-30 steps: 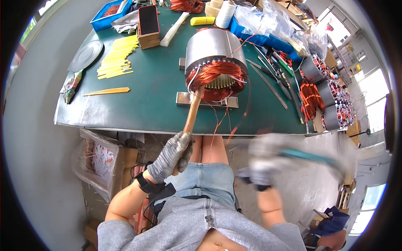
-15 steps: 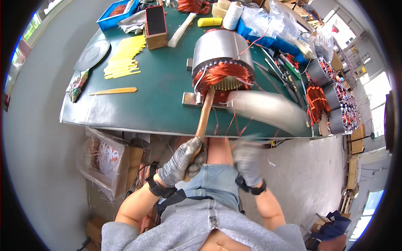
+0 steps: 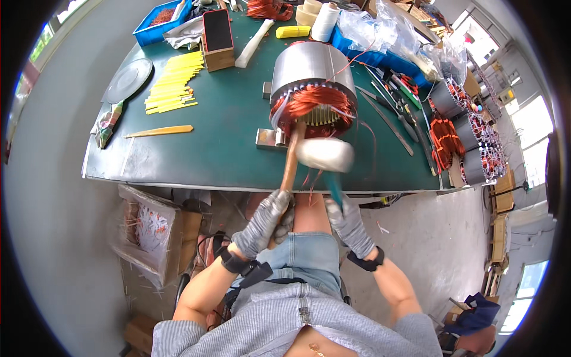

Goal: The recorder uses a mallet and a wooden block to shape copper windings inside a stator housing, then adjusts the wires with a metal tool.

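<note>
A stator, a grey metal cylinder with red-orange copper windings at its near end, lies on its side near the middle of the bench. In a gray-gloved grip, my left hand is closed around a wooden stick, whose far tip reaches the lower left of the windings. My right hand, gloved too, is closed on the teal handle of a mallet. Its blurred white head is beside the stick, just in front of the stator; whether they touch I cannot tell. Metal blocks sit at the stator's left side.
Yellow strips and a pointed tan strip lie on the green bench to the left. A phone rests on a wooden block. Hand tools and more wound stators are on the right. A lined box stands below.
The mallet's head has swung left, from the right of the stator to beside the stick. My right hand has shifted slightly; my left hand still holds the stick against the windings.
</note>
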Available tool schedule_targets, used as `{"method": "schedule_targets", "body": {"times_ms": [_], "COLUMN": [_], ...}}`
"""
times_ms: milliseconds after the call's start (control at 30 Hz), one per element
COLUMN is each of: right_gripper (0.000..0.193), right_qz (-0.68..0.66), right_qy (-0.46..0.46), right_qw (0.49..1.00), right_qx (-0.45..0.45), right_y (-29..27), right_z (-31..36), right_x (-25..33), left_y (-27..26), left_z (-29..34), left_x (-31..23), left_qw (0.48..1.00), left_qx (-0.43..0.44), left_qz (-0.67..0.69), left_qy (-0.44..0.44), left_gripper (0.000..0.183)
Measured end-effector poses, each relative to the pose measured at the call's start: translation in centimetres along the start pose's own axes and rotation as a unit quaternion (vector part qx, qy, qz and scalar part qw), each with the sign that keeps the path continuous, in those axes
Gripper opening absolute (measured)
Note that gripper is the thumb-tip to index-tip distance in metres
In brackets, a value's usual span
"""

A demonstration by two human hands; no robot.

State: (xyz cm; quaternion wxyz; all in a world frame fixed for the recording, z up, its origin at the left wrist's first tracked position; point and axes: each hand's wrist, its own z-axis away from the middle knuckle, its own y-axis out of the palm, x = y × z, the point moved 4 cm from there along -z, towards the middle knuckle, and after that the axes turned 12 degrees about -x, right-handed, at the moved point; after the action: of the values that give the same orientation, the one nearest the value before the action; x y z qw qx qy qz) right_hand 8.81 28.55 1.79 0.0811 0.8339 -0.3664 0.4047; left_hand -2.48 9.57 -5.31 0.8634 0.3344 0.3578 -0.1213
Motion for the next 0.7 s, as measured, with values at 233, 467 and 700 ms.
{"method": "schedule_targets", "body": {"times_ms": [233,467,700], "right_gripper": [0.037,0.032,0.015], "right_qz": [0.375,0.244,0.324], "right_qy": [0.152,0.063,0.088], "right_qw": [0.907,0.960,0.931], "right_qx": [-0.119,0.121,0.140], "right_y": [-9.3,-3.8,-1.9], "right_z": [-9.9,-3.5,-10.8], "right_x": [10.0,-0.2,8.4], "left_y": [6.7,6.5,5.3], "left_z": [-0.9,-3.2,-0.3], "left_x": [3.7,5.8,3.5], "left_qw": [0.975,0.946,0.972], "left_qx": [0.090,0.180,0.187], "left_qz": [0.198,0.262,0.139], "left_qy": [-0.032,-0.061,0.005], "left_gripper": [0.037,0.039,0.041]}}
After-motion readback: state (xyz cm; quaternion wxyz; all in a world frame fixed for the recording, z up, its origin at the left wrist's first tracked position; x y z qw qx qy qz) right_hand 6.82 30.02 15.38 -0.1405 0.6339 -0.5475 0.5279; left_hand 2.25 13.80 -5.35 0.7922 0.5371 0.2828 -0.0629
